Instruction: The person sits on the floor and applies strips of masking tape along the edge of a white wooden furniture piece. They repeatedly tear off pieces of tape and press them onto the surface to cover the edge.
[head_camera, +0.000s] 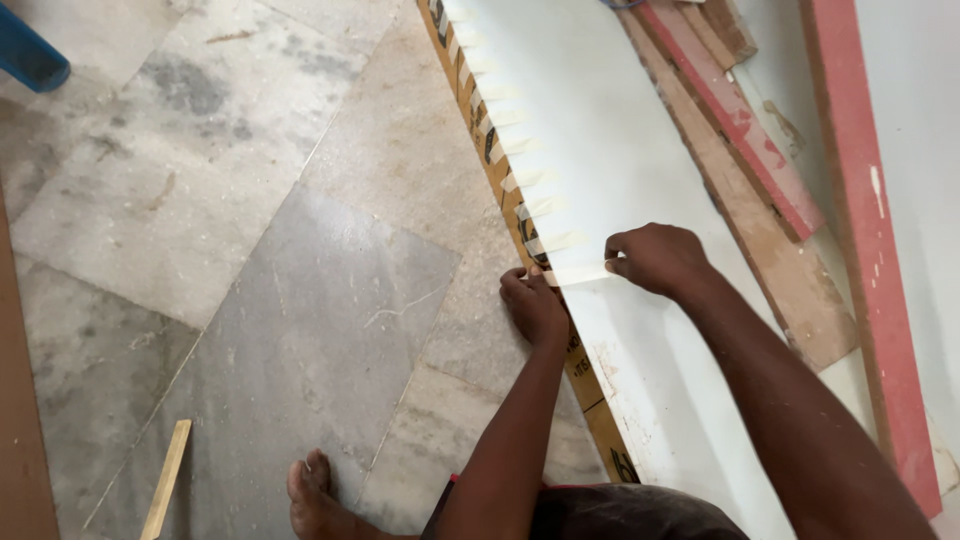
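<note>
A strip of pale tape (575, 273) is lying across the near edge of a white board (620, 170), its long axis running crosswise to the board's own length, one end over the white face and the other reaching toward the brown edge band (497, 175) that is running along the board's floor-side edge. The right hand (655, 258) is resting on the white face with its fingers curled shut, pinching or pressing the inner end of that strip (the exact fingertip contact is tucked under the knuckles, so I cannot tell which). The left hand (532, 305) is sitting at the board's edge, just off the strip's outer end, fingers bent down against the band and holding nothing that is showing; it is the hand nearer the loose end. Farther up the board, away from the person, a row of similar tape strips (520, 150) is crossing the same edge at close spacing. Beyond the board's far side, reddish and brown wooden planks (760, 160) are lying alongside it. On the floor side, grey stone floor tiles (250, 250) are spreading out, with a bare foot (315, 495) and a thin wood stick (165, 480) near the bottom edge; the board's two ends are both cut off from view.
</note>
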